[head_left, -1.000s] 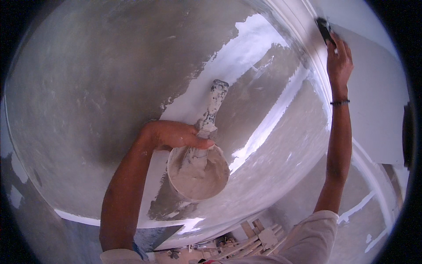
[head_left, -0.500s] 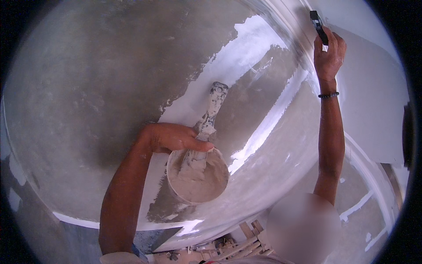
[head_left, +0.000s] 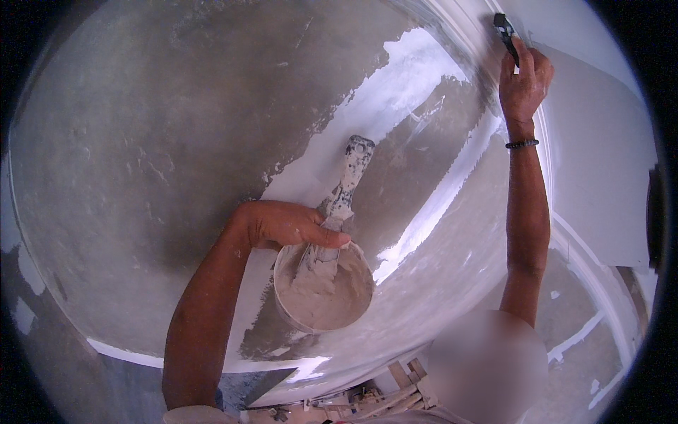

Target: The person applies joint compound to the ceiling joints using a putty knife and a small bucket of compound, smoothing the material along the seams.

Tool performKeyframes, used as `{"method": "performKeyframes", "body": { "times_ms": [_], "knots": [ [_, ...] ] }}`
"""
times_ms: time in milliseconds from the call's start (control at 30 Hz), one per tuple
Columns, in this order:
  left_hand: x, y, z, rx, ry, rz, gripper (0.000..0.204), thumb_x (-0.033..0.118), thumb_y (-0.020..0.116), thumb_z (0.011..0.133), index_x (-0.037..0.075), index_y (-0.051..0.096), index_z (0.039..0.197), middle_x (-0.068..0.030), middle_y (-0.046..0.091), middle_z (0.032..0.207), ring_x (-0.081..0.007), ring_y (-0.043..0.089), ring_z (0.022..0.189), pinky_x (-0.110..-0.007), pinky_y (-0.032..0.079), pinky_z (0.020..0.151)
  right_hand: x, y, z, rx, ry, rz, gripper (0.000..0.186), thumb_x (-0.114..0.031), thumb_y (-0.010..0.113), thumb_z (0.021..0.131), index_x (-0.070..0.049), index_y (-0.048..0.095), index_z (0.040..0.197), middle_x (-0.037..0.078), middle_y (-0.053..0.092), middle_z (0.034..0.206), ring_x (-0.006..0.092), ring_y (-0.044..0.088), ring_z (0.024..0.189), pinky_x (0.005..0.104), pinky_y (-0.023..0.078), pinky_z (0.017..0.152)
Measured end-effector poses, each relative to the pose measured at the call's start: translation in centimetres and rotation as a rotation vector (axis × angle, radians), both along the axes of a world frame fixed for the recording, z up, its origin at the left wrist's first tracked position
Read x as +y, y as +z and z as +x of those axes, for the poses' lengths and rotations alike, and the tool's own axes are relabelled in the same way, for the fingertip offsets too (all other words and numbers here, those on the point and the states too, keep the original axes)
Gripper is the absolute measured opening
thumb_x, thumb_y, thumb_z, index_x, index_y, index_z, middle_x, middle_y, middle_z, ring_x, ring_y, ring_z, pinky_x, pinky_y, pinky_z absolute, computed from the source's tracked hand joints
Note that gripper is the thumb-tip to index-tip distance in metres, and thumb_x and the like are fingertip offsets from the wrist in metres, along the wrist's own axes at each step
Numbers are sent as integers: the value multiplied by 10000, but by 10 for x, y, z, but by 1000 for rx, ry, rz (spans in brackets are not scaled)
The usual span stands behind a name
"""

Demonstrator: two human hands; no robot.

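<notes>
My left hand [head_left: 286,226] grips a round pale bucket [head_left: 324,313] of grey-beige compound by its rim, together with a smeared putty knife [head_left: 354,162] whose blade sits in the mix and whose handle points up. Higher, at the top right, my right hand [head_left: 524,78] pinches a small black-handled scraper [head_left: 506,37] against the white moulding [head_left: 470,27] where the grey plastered wall meets the paler ceiling. The scraper's blade is hard to make out.
The grey wall [head_left: 198,113] carries broad white patches [head_left: 374,92] of filler. Pale boards [head_left: 399,396] and loose items lie far below. A dark object [head_left: 652,215] is at the right rim. A round blurred area covers the lower right.
My right hand and its scraper have moved left and slightly up along the moulding. My left hand, bucket and knife have shifted slightly down and right in view.
</notes>
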State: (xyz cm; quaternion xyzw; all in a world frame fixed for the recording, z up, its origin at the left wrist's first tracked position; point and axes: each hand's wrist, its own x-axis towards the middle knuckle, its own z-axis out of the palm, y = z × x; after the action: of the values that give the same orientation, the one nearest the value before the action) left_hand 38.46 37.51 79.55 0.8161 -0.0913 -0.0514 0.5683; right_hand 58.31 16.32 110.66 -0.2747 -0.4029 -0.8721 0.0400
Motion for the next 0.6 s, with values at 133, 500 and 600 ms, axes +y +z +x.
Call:
{"method": "performKeyframes", "body": {
  "times_ms": [133, 500, 600],
  "knots": [
    [-1, 4, -3, -7, -9, 36, 619, 535, 551, 870, -40, 619, 1089, -108, 659, 1047, -168, 608, 963, -297, 449, 903, 9, 2, -3, -32, -31, 31, 310, -140, 719, 787, -154, 657, 1091, 121, 634, 993, 262, 574, 942, 388, 490, 782],
    [-8, 16, -11, -15, 131, 317, 655, 567, 542, 861, -39, 623, 1097, -127, 660, 1048, -215, 614, 956, -312, 452, 880, -3, -5, 9, 48, 67, 7, 338, -95, 689, 766, -180, 649, 1091, 97, 606, 945, 275, 555, 922, 406, 449, 831],
    [-5, 9, -7, -7, 96, 217, 647, 565, 551, 856, -7, 602, 1157, -119, 642, 1105, -207, 592, 994, -305, 433, 904, -2, -2, 12, 27, 32, 39, 309, -118, 699, 792, -165, 655, 1095, 116, 625, 979, 274, 570, 929, 402, 484, 795]
  ]
}}
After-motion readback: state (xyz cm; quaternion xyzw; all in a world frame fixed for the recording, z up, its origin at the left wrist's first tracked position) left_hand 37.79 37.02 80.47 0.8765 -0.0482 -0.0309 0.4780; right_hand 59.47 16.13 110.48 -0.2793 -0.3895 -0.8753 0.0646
